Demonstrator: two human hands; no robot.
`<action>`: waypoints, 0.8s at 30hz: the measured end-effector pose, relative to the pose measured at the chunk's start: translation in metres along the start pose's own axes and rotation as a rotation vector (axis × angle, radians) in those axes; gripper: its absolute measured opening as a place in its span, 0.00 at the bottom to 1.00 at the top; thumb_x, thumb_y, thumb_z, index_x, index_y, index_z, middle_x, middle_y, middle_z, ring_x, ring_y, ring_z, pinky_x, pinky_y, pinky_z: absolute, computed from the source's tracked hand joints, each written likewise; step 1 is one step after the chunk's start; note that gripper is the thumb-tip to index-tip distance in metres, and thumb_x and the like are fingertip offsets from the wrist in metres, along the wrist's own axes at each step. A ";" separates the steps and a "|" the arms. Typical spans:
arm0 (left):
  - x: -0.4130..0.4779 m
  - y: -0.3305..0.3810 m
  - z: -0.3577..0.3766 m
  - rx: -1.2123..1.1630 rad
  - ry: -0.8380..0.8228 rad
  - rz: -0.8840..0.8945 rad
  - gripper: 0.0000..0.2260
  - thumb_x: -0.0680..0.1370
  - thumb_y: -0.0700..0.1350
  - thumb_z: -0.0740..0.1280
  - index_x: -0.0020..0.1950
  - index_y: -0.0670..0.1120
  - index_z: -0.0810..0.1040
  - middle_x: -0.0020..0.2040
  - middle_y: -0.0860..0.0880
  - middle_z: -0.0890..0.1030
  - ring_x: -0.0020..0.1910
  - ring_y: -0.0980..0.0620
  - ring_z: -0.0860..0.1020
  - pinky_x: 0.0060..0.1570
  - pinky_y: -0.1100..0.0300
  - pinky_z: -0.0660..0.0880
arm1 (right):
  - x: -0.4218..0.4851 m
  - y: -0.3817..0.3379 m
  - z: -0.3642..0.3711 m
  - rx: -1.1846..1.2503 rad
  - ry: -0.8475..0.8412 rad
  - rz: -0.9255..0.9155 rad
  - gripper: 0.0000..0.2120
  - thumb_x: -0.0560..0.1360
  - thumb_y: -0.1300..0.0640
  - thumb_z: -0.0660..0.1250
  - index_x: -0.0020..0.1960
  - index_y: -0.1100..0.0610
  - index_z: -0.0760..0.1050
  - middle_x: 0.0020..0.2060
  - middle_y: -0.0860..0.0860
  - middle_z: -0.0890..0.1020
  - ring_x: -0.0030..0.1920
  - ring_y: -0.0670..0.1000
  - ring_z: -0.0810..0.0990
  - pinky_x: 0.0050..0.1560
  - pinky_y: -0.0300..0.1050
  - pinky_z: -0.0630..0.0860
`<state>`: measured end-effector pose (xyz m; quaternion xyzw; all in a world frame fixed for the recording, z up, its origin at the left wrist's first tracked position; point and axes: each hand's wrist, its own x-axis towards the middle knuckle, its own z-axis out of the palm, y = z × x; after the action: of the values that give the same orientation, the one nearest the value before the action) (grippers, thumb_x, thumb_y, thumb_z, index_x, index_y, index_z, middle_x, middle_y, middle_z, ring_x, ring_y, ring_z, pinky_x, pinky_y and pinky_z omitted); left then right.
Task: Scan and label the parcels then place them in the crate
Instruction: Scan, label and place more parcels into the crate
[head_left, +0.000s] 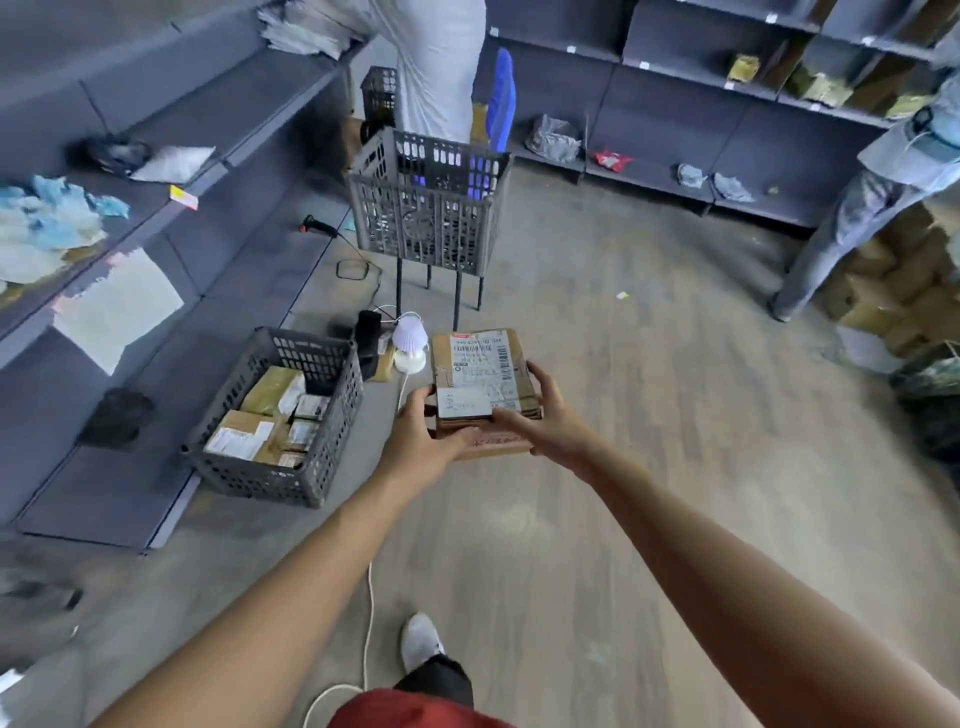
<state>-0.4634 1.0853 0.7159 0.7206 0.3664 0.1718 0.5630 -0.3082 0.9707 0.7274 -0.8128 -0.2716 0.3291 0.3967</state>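
A brown cardboard parcel (480, 364) with a white barcode label and a smaller white sticker on top is held out in front of me above the floor. My left hand (421, 436) grips its near left edge and my right hand (545, 415) grips its right side, thumb on the small sticker. A second flat carton appears to lie under it. To the left, on the low shelf base, stands a grey plastic crate (311, 467) holding several labelled parcels. A black handheld scanner (319, 227) lies on the shelf farther back.
A taller grey crate (426, 208) on thin legs stands ahead, with a person behind it. Another person stands at the right beside stacked cartons (893, 291). A small white lamp (409, 345) and its cord sit near the crate. Grey shelving lines the left and back walls.
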 end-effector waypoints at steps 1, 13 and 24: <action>0.017 0.003 -0.005 0.003 0.011 -0.010 0.33 0.70 0.49 0.78 0.70 0.49 0.66 0.62 0.53 0.76 0.57 0.53 0.76 0.59 0.55 0.74 | 0.018 -0.012 -0.001 -0.021 -0.027 -0.020 0.49 0.59 0.31 0.73 0.73 0.35 0.54 0.65 0.52 0.76 0.62 0.56 0.78 0.46 0.43 0.74; 0.150 -0.007 -0.081 -0.055 0.302 -0.218 0.31 0.72 0.46 0.76 0.70 0.48 0.65 0.61 0.55 0.77 0.57 0.55 0.76 0.53 0.64 0.73 | 0.215 -0.102 0.055 -0.112 -0.396 -0.167 0.41 0.74 0.51 0.74 0.78 0.48 0.53 0.66 0.53 0.75 0.62 0.54 0.76 0.51 0.43 0.76; 0.297 -0.010 -0.132 -0.098 0.674 -0.424 0.25 0.71 0.46 0.76 0.63 0.55 0.67 0.55 0.58 0.76 0.53 0.57 0.76 0.56 0.60 0.72 | 0.423 -0.189 0.120 -0.167 -0.858 -0.248 0.42 0.64 0.42 0.77 0.72 0.43 0.60 0.63 0.48 0.79 0.63 0.50 0.78 0.64 0.55 0.76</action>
<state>-0.3542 1.3914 0.6983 0.5046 0.6625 0.2958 0.4679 -0.1637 1.4256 0.6919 -0.5935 -0.5323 0.5631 0.2176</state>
